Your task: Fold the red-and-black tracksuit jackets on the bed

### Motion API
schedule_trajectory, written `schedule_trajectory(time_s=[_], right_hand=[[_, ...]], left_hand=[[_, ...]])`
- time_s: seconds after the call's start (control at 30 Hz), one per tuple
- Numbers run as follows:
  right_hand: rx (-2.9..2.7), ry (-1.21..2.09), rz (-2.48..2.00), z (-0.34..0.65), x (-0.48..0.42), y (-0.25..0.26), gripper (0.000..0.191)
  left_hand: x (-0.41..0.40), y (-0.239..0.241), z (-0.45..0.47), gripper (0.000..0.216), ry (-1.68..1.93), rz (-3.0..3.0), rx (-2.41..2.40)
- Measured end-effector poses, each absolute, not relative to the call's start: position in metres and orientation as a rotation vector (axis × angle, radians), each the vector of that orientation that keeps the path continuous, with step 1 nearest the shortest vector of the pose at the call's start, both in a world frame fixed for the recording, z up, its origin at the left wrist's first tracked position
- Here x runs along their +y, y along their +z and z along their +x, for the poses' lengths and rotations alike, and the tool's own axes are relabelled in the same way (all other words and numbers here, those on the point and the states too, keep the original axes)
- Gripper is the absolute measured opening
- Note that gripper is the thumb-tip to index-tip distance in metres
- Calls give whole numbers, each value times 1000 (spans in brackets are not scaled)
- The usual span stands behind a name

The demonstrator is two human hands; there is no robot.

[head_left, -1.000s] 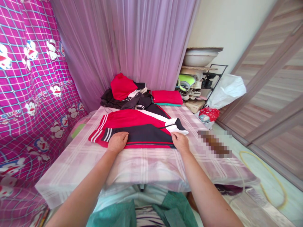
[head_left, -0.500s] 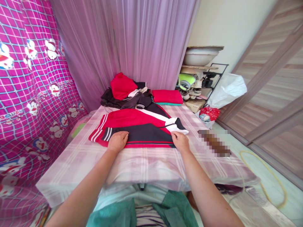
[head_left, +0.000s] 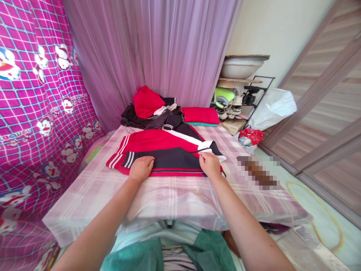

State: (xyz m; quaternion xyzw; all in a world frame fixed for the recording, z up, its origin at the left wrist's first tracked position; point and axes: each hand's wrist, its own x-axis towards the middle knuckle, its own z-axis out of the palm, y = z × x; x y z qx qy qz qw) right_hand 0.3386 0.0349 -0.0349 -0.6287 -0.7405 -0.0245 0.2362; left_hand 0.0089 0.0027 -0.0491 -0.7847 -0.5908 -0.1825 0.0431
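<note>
A red, black and white jacket (head_left: pixel 172 158) lies flat in front of me, its white-striped edges toward the left and a white part at the right. A black section is laid lengthwise over the near side, with red along its edge. My left hand (head_left: pixel 141 167) is closed on the cloth close to the striped black end. At the opposite end, my right hand (head_left: pixel 210 164) has its fingers together on the black cloth just below the white part. The fingertips of both hands are partly hidden.
The jacket rests on a plaid-covered table (head_left: pixel 169 195). Behind it are a heap of dark clothes (head_left: pixel 132 117) with a red piece (head_left: pixel 146 103) on top, and a folded red garment (head_left: pixel 200 115) over a green one. A shoe rack (head_left: pixel 263 88) stands at the back right.
My right hand has moved slightly left and up along the black cloth, uncovering its right end. The left hand stays at the same place on the jacket.
</note>
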Motion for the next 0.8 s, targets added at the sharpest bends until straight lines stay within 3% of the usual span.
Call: schedule_trajectory(time_s=[0.17, 0.33, 0.8], right_hand=[[-2212, 35, -1440, 250, 44, -15, 50], [-2564, 275, -1395, 188, 49, -31, 56], [-2510, 193, -1746, 279, 61, -47, 59]], left_hand=[[2, -49, 11, 42, -567, -2286, -1780], [-1, -47, 14, 43, -449, -2260, -1891], [2, -52, 13, 42, -486, -2279, -1911]])
